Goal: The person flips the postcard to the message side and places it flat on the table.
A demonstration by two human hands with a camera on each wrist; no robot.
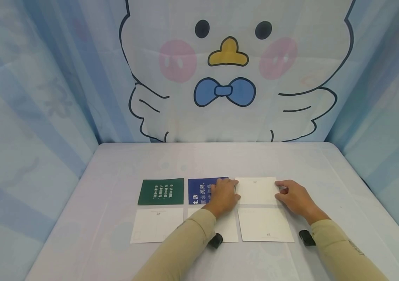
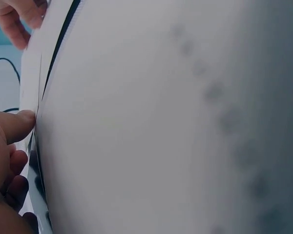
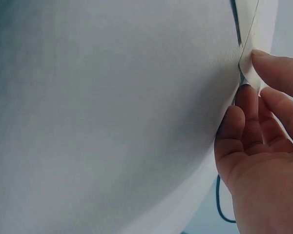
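Note:
A white card (image 1: 257,191) lies at the right end of the back row, small print near its far edge. My left hand (image 1: 224,196) holds its left edge with thumb and fingers, partly covering the blue card (image 1: 196,191) beside it. At the opposite edge my right hand (image 1: 295,198) pinches the card between thumb and fingers. In the right wrist view the right thumb (image 3: 278,73) presses on the card's corner, the other fingers curled below. The left thumb (image 2: 14,126) lies along the card edge in the left wrist view.
A green card (image 1: 160,191) with white writing completes the back row. In front lie three white cards, one at left (image 1: 157,225), one at right (image 1: 266,224), and a middle one (image 1: 229,226) partly under my left forearm. Light blue curtains (image 1: 45,117) enclose the table (image 1: 90,234).

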